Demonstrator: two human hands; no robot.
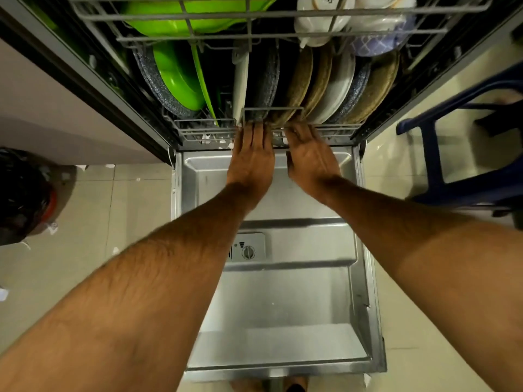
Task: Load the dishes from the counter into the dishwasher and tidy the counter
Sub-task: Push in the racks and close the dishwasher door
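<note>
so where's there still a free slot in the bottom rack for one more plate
The only visible gap in the lower rack is the dark slot between the green plate and the white board. From that board rightwards the plates stand packed. Both hands, left hand and right hand, rest on the front rail.

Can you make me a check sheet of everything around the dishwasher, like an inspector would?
Surface: open dishwasher door lies flat, bare steel, detergent cup shut.
Job's things: lower rack inside the tub, full of upright plates and green dishes; upper rack holds bowls.
Clutter: white scraps scattered on the floor.
Hands: left hand and right hand both have straight fingers against the lower rack's front edge.
Cables: nothing seen.
Surroundings: tiled floor, dark bin bag on the left, blue chair on the right.
</note>
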